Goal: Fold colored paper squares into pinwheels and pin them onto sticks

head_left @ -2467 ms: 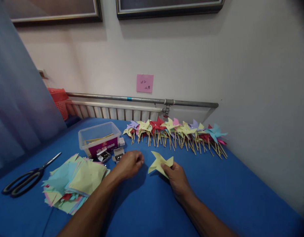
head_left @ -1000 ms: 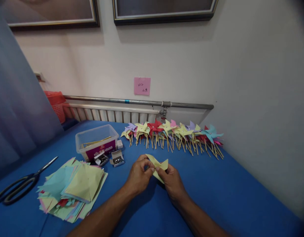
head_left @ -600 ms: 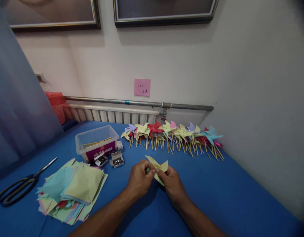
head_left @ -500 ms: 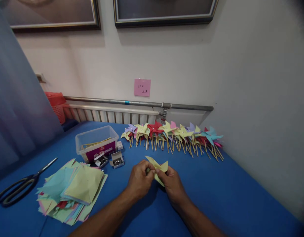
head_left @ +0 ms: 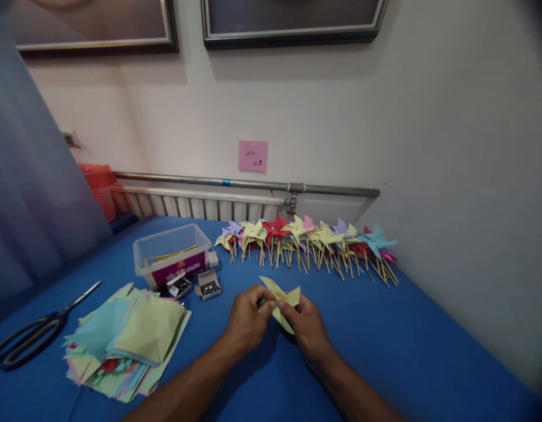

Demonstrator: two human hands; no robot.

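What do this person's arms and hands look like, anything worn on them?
Both forearms are bare, with no sleeve in view. The left hand and right hand wear no gloves, and no watch, ring or bracelet shows on either.

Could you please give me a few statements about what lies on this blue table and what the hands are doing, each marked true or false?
1. Both the left hand and the right hand hold the yellow paper pinwheel. True.
2. The scissors lie right of the paper stack. False: they lie left of it.
3. The finished pinwheels lie in a row near the wall. True.
4. The clear plastic box is upside down. False: it stands open side up.
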